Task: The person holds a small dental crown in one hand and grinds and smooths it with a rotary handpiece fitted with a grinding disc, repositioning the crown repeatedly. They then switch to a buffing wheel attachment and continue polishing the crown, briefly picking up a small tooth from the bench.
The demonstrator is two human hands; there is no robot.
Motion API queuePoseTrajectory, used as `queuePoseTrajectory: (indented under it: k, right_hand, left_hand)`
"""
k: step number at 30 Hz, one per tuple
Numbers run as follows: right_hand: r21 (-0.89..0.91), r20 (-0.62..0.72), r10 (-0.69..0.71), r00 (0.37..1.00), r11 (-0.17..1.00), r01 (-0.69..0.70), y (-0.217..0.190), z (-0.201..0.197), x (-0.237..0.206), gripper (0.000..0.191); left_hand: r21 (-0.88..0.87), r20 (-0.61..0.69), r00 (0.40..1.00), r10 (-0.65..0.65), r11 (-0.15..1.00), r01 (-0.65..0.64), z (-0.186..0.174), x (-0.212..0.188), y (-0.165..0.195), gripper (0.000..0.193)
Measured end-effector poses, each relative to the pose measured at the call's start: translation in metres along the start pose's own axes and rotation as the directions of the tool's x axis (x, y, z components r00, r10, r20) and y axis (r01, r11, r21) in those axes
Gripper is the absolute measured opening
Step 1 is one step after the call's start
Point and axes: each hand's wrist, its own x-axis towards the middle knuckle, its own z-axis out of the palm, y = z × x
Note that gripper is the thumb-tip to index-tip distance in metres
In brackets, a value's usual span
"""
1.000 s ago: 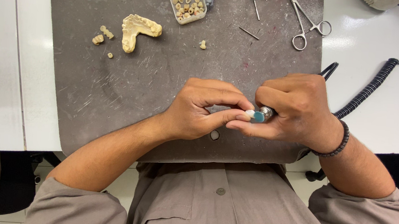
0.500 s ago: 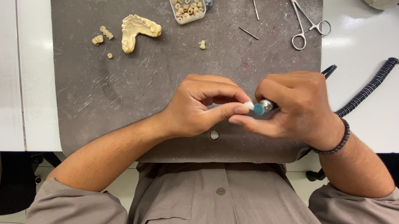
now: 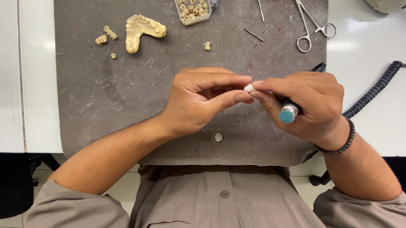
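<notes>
Both hands have lifted a little and drawn slightly apart since the earlier frames, and the small white piece point(image 3: 249, 87), then tucked against the tool's head, now shows clear between the fingertips. The left hand point(image 3: 203, 99) pinches that piece between thumb and forefinger, closed on it. The right hand point(image 3: 306, 106) is wrapped shut around a handpiece point(image 3: 288, 113) with a blue-green end cap facing the camera; its forefinger tip also touches the white piece. Whether the tool's working tip meets the piece cannot be told, since fingers hide it.

All of this is held just above the near half of the grey mat point(image 3: 119, 89), well short of the things at the mat's far edge. On the mat's far left lies a yellowish jaw cast point(image 3: 142, 30), with a few loose stone bits point(image 3: 104, 35) just to its left. Towards the mat's far middle stands a clear box point(image 3: 194, 5) of small tooth-like parts, and one loose bit point(image 3: 207, 45) lies nearer. Thin burs point(image 3: 254, 34) and scissors-like forceps point(image 3: 309, 26) lie at the mat's far right. A coiled cord point(image 3: 373, 90) runs off the mat's right side.

Judging from this, work on the white piece looks to be in mid-course: it is in hand, being checked or turned, not set down with the other parts.
</notes>
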Motion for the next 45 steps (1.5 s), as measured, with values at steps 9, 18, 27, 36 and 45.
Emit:
queuePoseTrajectory:
  k: [9,18,27,36,45]
  right_hand:
    - [0.034,0.035,0.008,0.999,0.999,-0.009,-0.001,-0.001,0.002,0.017]
    - [0.021,0.041,0.073,0.997,0.997,-0.073,0.0,-0.002,-0.003,0.017]
    - [-0.247,0.126,0.08,0.989,0.968,-0.047,0.001,-0.004,0.0,0.068]
    - [-0.312,0.19,0.155,0.97,0.946,-0.09,-0.004,0.0,0.005,0.072]
    - [-0.297,0.206,0.157,0.966,0.951,-0.091,-0.004,0.002,0.005,0.071]
  left_hand:
    - [-0.059,0.024,0.996,-0.083,0.995,0.084,-0.002,-0.001,0.001,0.02]
    - [-0.188,0.041,0.995,-0.095,0.977,0.101,-0.004,-0.001,-0.004,0.02]
    - [0.083,0.064,0.997,-0.04,0.996,0.034,0.001,-0.004,0.002,0.017]
    - [0.272,0.096,0.988,0.123,0.951,-0.145,0.0,-0.002,-0.002,0.016]
    - [0.245,0.088,0.992,0.091,0.963,-0.11,0.0,-0.002,-0.004,0.016]
